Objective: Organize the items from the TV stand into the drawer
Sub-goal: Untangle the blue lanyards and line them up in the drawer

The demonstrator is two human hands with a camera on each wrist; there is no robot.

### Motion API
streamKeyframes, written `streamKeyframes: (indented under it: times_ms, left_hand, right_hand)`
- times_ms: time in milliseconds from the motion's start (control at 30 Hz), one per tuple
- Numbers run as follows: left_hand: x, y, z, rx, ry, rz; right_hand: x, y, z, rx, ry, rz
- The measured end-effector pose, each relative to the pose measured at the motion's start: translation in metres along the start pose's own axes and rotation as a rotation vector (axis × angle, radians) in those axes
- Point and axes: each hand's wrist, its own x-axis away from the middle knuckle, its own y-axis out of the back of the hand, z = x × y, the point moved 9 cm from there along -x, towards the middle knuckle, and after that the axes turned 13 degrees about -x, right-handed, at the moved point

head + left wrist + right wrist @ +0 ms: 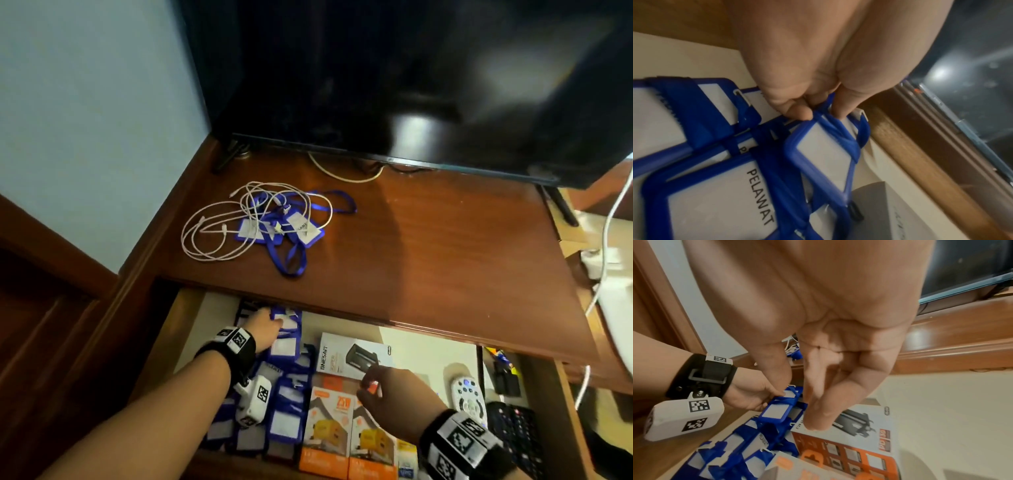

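Left hand [263, 329]: reaches deep into the drawer [186, 318], fingertips pinching the blue strap of a badge [824, 151].
Right hand [394, 394]: hovers over the boxes, fingers loosely curled, holding nothing.
Badges: flat white cards in blue rubbery frames, rows under the left forearm; one reads PELAWAT.
Boxes [329, 435]: glossy orange card under the right hand; a grey box [352, 356] just beyond its fingers.
Remote [467, 397]: pale, rounded, right of the right hand.
Desk [428, 246]: polished red-brown wood beyond both hands.
Cable [219, 226]: thin white loops tangled with blue lanyards [291, 233] on the desk.
TV [394, 85]: dark glossy screen behind.
Wall [85, 120]: pale blue, far left.
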Motion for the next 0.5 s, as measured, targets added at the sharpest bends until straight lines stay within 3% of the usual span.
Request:
streamKeyframes:
  times_ms: [367,500]
  left_hand:
    - [-0.011,-0.011,-0.023,0.009,-0.020,0.014]
    - [-0.014,-0.012,-0.030,-0.049,-0.043,-0.024]
  right_hand:
    - [-0.007,-0.001,-0.020,-0.027,-0.056,0.042]
    - [-0.011,0.013,-0.008,-0.025,-0.008,-0.022]
